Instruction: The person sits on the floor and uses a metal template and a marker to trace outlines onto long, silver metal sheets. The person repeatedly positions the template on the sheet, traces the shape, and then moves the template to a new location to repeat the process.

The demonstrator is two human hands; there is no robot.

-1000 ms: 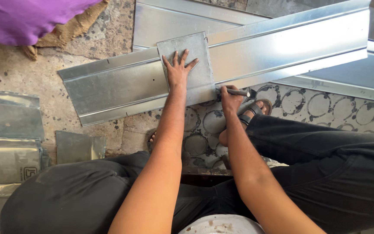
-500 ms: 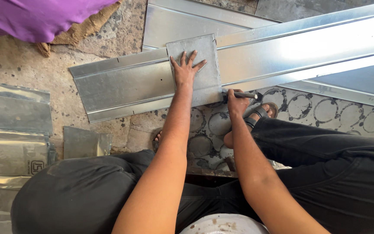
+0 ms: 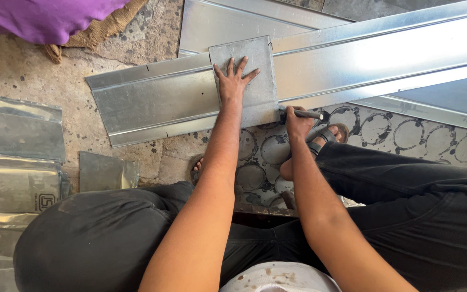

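1. Your left hand (image 3: 235,81) lies flat, fingers spread wide, palm down on a small square metal plate (image 3: 247,75); it grips nothing and only presses on the plate's face.

2. The plate lies under that hand, across a long folded sheet-metal channel (image 3: 352,65) that runs slantwise over the stone floor (image 3: 39,81). The plate's upper edge reaches past your fingertips and its lower right corner sits near your other hand.

3. Your right hand (image 3: 297,123) is curled closed around a thin dark rod-like tool (image 3: 305,113), just below and right of the plate. The tool lies along the channel's near edge, its end close to the plate's lower corner; whether it touches cannot be told.

4. A second sheet-metal length (image 3: 228,21) lies behind the channel, partly covered by it.

5. Stacked metal pieces (image 3: 17,157) sit well apart at far left, with a purple cloth (image 3: 44,19) above them.

6. A sandalled foot (image 3: 328,135) rests on the patterned tile (image 3: 406,135), just beside your right wrist.
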